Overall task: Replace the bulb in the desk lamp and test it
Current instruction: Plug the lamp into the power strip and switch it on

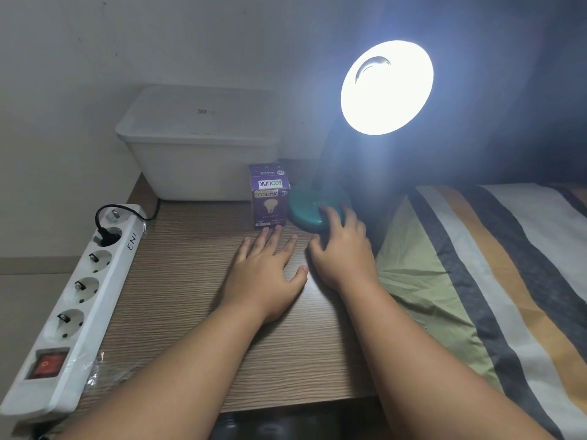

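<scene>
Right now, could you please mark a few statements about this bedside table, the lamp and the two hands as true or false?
1. The teal-based desk lamp is lit. True.
2. The purple cardboard bulb box lies flat. False: it stands upright beside the lamp base.
3. The left hand rests open on the wood-grain table. True.
4. The right hand holds the box. False: its fingers touch the lamp base.
5. The white power strip has no plug in it. False: one black plug sits in it.

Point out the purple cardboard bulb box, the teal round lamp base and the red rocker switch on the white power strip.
purple cardboard bulb box (270,204), head view, front face.
teal round lamp base (306,208), head view, top surface left of the fingers.
red rocker switch (47,363), head view, its centre.
</scene>
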